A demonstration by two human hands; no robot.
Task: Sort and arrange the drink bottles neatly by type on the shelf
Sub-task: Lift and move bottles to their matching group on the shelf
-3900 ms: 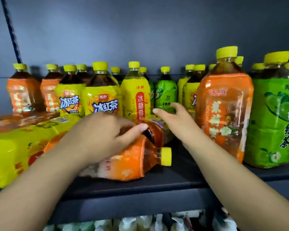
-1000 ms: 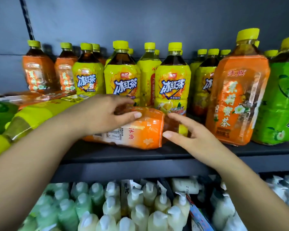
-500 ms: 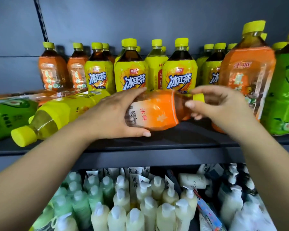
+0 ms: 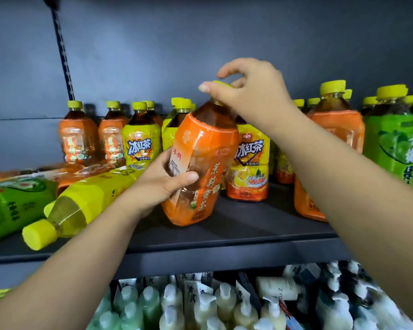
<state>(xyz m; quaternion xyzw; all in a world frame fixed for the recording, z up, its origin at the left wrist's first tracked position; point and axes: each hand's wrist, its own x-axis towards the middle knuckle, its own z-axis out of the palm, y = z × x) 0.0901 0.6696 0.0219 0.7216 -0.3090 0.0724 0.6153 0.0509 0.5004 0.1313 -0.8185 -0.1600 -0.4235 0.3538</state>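
we hold the orange tea bottle (image 4: 208, 148) almost upright over the front middle of the shelf (image 4: 236, 236), its top leaning a little to the right. its base is right down at the board, and we cannot tell whether it touches. our left hand (image 4: 162, 184) grips the lower part of its body from the left side, with the thumb across the label. our right hand (image 4: 250, 91) comes down from above and pinches its yellow cap (image 4: 221, 84), which is mostly hidden under the fingers. to the left, a yellow bottle (image 4: 86, 201) lies on its side with its cap pointing towards the front edge. beside it, a green bottle (image 4: 10, 206) lies flat too. behind them, two orange bottles (image 4: 78, 136) stand at the back wall, with a yellow iced tea bottle (image 4: 141, 144) next to them. another iced tea bottle (image 4: 250, 163) stands just behind the one we hold. on the right, a large orange bottle (image 4: 339, 129) is partly covered by our right forearm, and a large green bottle (image 4: 391, 144) stands beside it. on the level below are rows of pump bottles (image 4: 200, 306), pale green and yellowish.
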